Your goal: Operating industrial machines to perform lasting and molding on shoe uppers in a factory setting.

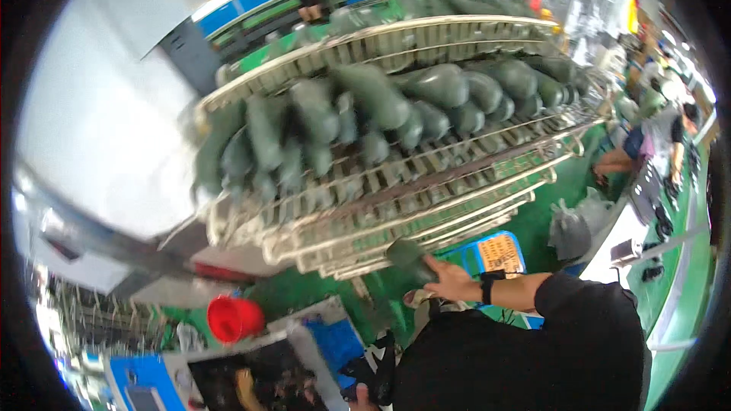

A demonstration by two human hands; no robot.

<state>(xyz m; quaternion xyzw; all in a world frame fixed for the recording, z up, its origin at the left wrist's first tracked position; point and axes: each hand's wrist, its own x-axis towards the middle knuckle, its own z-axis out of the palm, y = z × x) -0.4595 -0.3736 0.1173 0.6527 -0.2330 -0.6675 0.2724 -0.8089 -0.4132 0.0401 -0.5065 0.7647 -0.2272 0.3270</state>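
My right hand (451, 283) is stretched forward just below the near edge of a wire rack (426, 183), closed around the end of a dark green shoe last (407, 256). Many more dark green shoe lasts (373, 95) lie packed side by side on the rack's top shelf. Only a small part of my left hand (363, 399) shows at the bottom edge, close to a black and white item (378, 358). Most of its fingers are hidden, so I cannot tell what it holds.
A red bucket (232, 320) and a worktable with a dark top (259, 373) are at the lower left. Beneath the rack is a blue-framed stool (499, 253), with a plastic bag (580, 222) beyond it. Another person (662, 137) bends over a bench at right; someone stands far back.
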